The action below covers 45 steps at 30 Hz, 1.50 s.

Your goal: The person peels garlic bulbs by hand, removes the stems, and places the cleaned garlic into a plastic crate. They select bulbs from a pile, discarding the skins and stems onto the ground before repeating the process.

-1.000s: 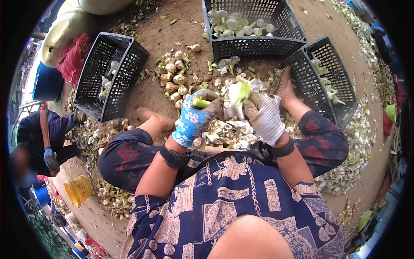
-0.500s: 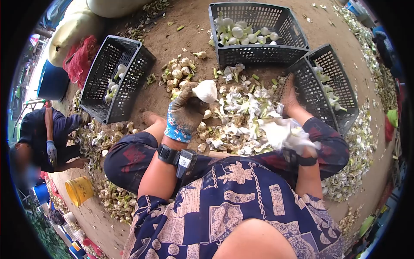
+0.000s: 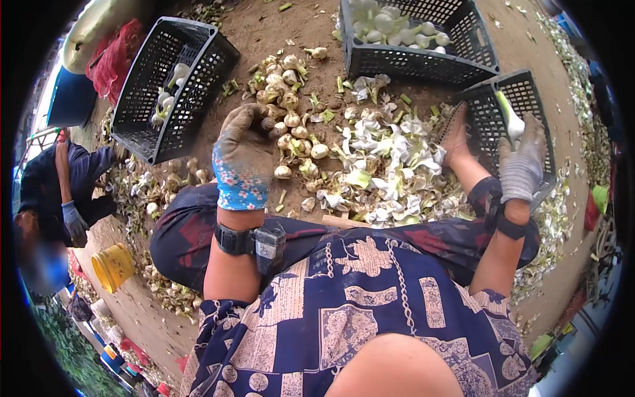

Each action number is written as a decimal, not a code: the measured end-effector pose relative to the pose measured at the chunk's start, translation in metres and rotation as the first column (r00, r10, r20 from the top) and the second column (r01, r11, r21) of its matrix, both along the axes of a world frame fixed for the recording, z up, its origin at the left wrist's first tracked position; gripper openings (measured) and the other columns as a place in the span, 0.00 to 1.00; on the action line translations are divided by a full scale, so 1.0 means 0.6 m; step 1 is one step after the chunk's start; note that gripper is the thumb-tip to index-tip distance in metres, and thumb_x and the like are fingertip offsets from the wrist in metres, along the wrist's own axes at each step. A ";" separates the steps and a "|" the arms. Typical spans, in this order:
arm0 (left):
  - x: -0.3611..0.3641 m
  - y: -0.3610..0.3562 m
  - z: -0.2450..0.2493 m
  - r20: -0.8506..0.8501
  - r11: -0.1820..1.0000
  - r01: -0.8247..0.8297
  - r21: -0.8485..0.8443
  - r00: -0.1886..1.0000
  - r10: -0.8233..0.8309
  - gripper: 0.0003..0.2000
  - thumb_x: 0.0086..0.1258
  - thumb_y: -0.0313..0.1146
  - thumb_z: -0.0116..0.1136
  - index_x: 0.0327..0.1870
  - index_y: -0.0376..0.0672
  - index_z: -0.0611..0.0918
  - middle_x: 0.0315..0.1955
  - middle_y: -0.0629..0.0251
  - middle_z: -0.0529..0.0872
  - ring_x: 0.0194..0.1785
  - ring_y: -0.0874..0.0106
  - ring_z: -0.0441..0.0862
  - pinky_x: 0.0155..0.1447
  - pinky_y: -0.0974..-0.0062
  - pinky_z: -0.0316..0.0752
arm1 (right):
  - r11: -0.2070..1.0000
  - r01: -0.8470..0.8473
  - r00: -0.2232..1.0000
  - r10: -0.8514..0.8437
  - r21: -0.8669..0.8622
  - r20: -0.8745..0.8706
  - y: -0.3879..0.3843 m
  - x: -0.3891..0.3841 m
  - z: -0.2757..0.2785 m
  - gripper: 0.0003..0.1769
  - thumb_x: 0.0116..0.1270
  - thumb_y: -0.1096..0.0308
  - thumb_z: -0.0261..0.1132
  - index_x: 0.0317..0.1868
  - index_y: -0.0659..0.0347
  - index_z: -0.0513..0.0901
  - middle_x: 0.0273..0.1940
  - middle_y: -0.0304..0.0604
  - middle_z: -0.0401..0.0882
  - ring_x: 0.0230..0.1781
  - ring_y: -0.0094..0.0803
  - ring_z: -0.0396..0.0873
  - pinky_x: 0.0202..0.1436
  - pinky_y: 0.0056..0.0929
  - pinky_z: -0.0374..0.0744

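Observation:
My left hand (image 3: 243,152), in a soiled brown glove with a blue floral cuff, is at the left edge of a heap of unpeeled garlic bulbs (image 3: 291,119). Its fingers curve towards the nearest bulbs, with no bulb clearly gripped. Over the crate on the right (image 3: 486,106), my right hand (image 3: 524,162), in a grey striped glove, has a white peeled garlic bulb (image 3: 513,124) between thumb and fingers. The bulb's green stem points up and left. Loose white and brown garlic skins (image 3: 390,159) cover the ground between my legs.
A black crate (image 3: 423,63) of peeled bulbs stands ahead. Another crate (image 3: 165,99) with a few bulbs is on the left, beside a red net bag (image 3: 114,63). A co-worker (image 3: 63,178) sits at far left, near a yellow bucket (image 3: 114,266).
The peeled bulb has passed from my left hand to my right, which has moved right over the crate. The skins my right hand held are gone. My left hand has moved left towards the heap.

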State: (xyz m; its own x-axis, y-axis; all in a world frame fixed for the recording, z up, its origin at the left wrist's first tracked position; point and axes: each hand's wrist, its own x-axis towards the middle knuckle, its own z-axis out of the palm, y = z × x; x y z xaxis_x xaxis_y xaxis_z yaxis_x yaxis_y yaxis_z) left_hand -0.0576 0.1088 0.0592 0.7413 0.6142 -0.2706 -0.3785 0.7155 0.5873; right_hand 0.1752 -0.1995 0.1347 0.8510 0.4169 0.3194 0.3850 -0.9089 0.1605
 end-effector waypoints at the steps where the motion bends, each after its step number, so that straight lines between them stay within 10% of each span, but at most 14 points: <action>1: -0.008 0.005 0.006 -0.024 0.999 -0.034 -0.009 0.999 0.034 0.08 0.69 0.33 0.51 0.39 0.37 0.78 0.36 0.60 0.80 0.37 0.70 0.76 0.41 0.73 0.74 | 0.998 -0.008 0.998 0.004 0.069 0.057 0.005 0.003 -0.017 0.31 0.50 0.75 0.66 0.58 0.63 0.70 0.55 0.54 0.71 0.57 0.48 0.70 0.62 0.38 0.67; 5: -0.005 -0.012 -0.009 0.028 0.981 0.054 -0.187 0.998 -0.050 0.13 0.70 0.40 0.50 0.37 0.37 0.79 0.37 0.58 0.81 0.37 0.68 0.76 0.42 0.70 0.72 | 0.769 -0.483 0.709 0.624 0.418 -0.329 0.148 -0.065 -0.171 0.23 0.52 0.74 0.63 0.52 0.55 0.75 0.48 0.47 0.78 0.51 0.46 0.74 0.56 0.38 0.73; 7: 0.002 -0.017 -0.011 0.001 0.955 0.066 -0.290 0.998 -0.069 0.13 0.70 0.41 0.50 0.36 0.39 0.79 0.37 0.58 0.81 0.36 0.67 0.76 0.41 0.70 0.72 | 0.842 -0.516 0.396 0.399 0.159 -0.827 0.259 -0.130 -0.258 0.23 0.55 0.71 0.64 0.54 0.54 0.74 0.53 0.51 0.75 0.54 0.46 0.74 0.57 0.37 0.72; 11: 0.010 -0.008 -0.023 -0.172 0.960 0.008 -0.281 0.983 -0.058 0.12 0.68 0.40 0.52 0.38 0.39 0.79 0.35 0.58 0.82 0.35 0.67 0.75 0.42 0.70 0.71 | 0.681 -0.732 0.235 0.279 0.019 -0.931 0.328 -0.207 -0.483 0.18 0.67 0.68 0.47 0.55 0.57 0.73 0.50 0.56 0.77 0.49 0.48 0.78 0.50 0.42 0.76; 15: 0.021 -0.015 -0.044 -0.185 0.960 0.026 -0.279 0.979 -0.080 0.09 0.67 0.36 0.54 0.41 0.40 0.77 0.35 0.63 0.81 0.36 0.68 0.76 0.39 0.70 0.73 | 0.763 -0.646 0.219 0.166 -0.015 -0.961 0.340 -0.181 -0.481 0.17 0.64 0.67 0.51 0.51 0.58 0.76 0.49 0.54 0.78 0.50 0.47 0.77 0.51 0.40 0.76; 17: 0.032 -0.028 -0.048 -0.272 0.985 0.026 -0.168 0.960 -0.071 0.09 0.67 0.35 0.54 0.42 0.41 0.77 0.36 0.64 0.81 0.36 0.70 0.76 0.38 0.72 0.73 | 0.924 -0.219 0.129 0.345 0.312 -0.930 0.316 -0.172 -0.430 0.19 0.61 0.61 0.57 0.51 0.60 0.76 0.50 0.54 0.78 0.51 0.48 0.76 0.51 0.38 0.75; 21: 0.043 -0.069 -0.103 -0.690 0.860 0.367 0.355 0.723 -0.023 0.18 0.66 0.37 0.58 0.52 0.40 0.72 0.38 0.70 0.78 0.37 0.79 0.75 0.38 0.82 0.73 | 0.696 0.128 0.330 0.642 0.706 -0.692 0.246 -0.164 -0.299 0.24 0.54 0.66 0.66 0.52 0.62 0.73 0.43 0.51 0.78 0.41 0.40 0.78 0.48 0.35 0.76; 25: 0.049 -0.139 -0.056 -0.471 0.876 0.471 0.100 0.798 -0.375 0.26 0.65 0.34 0.60 0.61 0.34 0.65 0.47 0.60 0.78 0.48 0.72 0.78 0.51 0.78 0.74 | 0.592 -0.331 0.590 0.738 0.735 -0.328 0.189 -0.189 -0.190 0.31 0.52 0.76 0.65 0.59 0.61 0.69 0.48 0.52 0.75 0.39 0.34 0.79 0.44 0.27 0.78; 27: 0.045 -0.143 -0.031 -0.311 0.920 0.389 0.054 0.882 -0.355 0.24 0.65 0.26 0.59 0.61 0.36 0.66 0.47 0.61 0.79 0.47 0.75 0.78 0.52 0.79 0.75 | 0.472 0.352 0.200 0.805 0.808 -0.558 0.158 -0.183 -0.133 0.30 0.58 0.72 0.64 0.62 0.60 0.66 0.50 0.50 0.75 0.40 0.28 0.78 0.43 0.25 0.78; 28: 0.047 -0.139 -0.031 -0.359 0.890 0.416 0.188 0.872 -0.331 0.24 0.63 0.25 0.60 0.61 0.37 0.67 0.48 0.61 0.78 0.47 0.75 0.78 0.52 0.79 0.75 | 0.296 0.462 0.196 0.885 0.836 -0.422 0.146 -0.178 -0.128 0.31 0.62 0.68 0.64 0.64 0.61 0.63 0.52 0.46 0.74 0.39 0.24 0.77 0.42 0.24 0.77; 31: 0.060 -0.138 -0.024 -0.387 0.672 0.455 0.584 0.884 -0.263 0.27 0.57 0.27 0.65 0.59 0.38 0.70 0.47 0.60 0.78 0.48 0.72 0.77 0.52 0.77 0.74 | 0.383 0.399 0.237 0.835 0.833 -0.497 0.125 -0.151 -0.103 0.23 0.64 0.60 0.64 0.55 0.63 0.74 0.44 0.42 0.78 0.34 0.22 0.76 0.37 0.22 0.76; 33: 0.055 -0.146 0.010 -0.454 0.040 0.455 0.890 0.890 -0.039 0.29 0.50 0.30 0.70 0.57 0.40 0.74 0.47 0.58 0.78 0.49 0.64 0.78 0.53 0.71 0.73 | 0.452 0.163 0.400 0.782 0.877 -0.477 0.124 -0.165 -0.090 0.15 0.65 0.59 0.61 0.42 0.63 0.82 0.28 0.42 0.81 0.27 0.29 0.78 0.31 0.28 0.75; 35: 0.051 -0.153 0.027 -0.456 -0.182 0.451 0.874 0.890 0.018 0.32 0.46 0.36 0.72 0.56 0.42 0.75 0.45 0.55 0.78 0.49 0.56 0.77 0.53 0.65 0.73 | 0.491 -0.055 0.598 0.713 0.869 -0.365 0.119 -0.172 -0.119 0.13 0.65 0.60 0.61 0.38 0.62 0.82 0.24 0.46 0.79 0.24 0.35 0.78 0.27 0.31 0.74; 45: 0.018 -0.131 0.025 -0.536 -0.236 0.528 0.816 0.843 0.035 0.32 0.46 0.39 0.72 0.56 0.42 0.75 0.46 0.54 0.78 0.49 0.55 0.77 0.51 0.63 0.73 | 0.630 0.077 0.396 0.692 0.773 -0.603 0.142 -0.194 -0.098 0.13 0.65 0.59 0.60 0.39 0.62 0.81 0.26 0.48 0.80 0.25 0.37 0.80 0.27 0.32 0.75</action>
